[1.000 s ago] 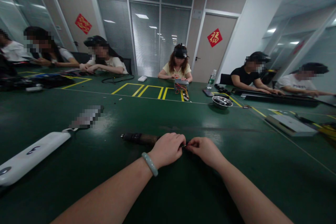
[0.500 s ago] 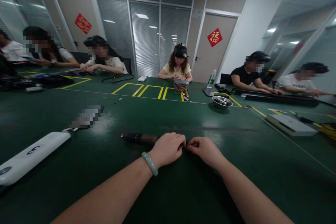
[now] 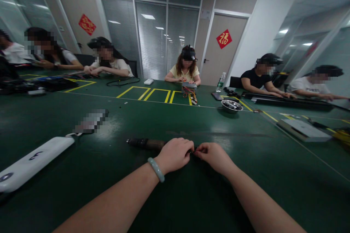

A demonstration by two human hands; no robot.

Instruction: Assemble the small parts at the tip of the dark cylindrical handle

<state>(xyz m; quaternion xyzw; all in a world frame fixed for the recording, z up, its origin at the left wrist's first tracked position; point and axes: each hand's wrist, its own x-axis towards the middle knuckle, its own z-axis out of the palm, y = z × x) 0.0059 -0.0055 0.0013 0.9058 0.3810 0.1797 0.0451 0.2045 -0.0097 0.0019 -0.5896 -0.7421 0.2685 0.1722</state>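
Observation:
My left hand (image 3: 175, 154), with a pale green bangle on its wrist, is curled into a fist on the green table (image 3: 164, 196). It grips a dark cylindrical tool (image 3: 144, 143) whose handle sticks out to the left. My right hand (image 3: 213, 156) rests just to the right, fingers pinched together against the tool's tip. Whatever small part sits between the two hands is too small to name.
A long white device (image 3: 32, 162) lies at the near left. A metal bowl (image 3: 231, 106) stands mid-table, and a flat grey box (image 3: 303, 130) lies at the right. Several other people sit round the far side, working over their own parts.

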